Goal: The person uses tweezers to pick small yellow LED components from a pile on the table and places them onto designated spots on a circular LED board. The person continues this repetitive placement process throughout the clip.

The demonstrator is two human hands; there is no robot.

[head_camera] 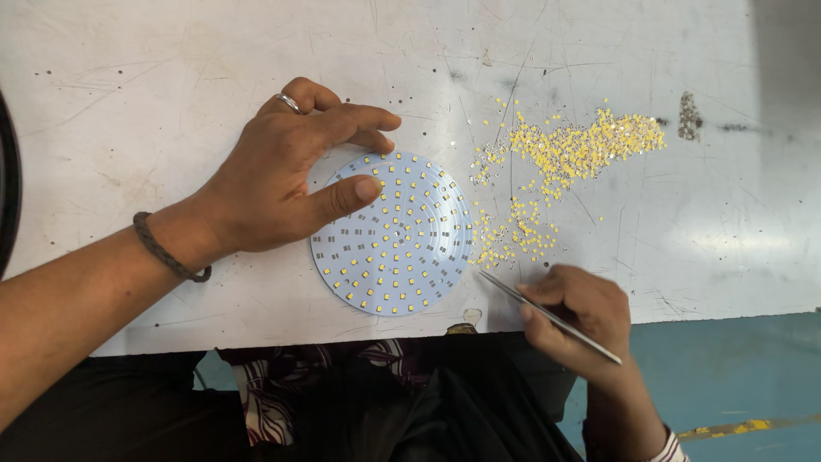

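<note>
Under left hand [274, 184]: round board [393, 248]

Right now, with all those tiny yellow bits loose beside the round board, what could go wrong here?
1. The loose yellow chips lie scattered close to the tweezers; a sweep of the right hand could scatter them further.
2. The left hand rests its thumb on the round board, right among the placed chips, so a slip might nudge some out of place.
3. The board sits near the table edge and could slide off.
</note>
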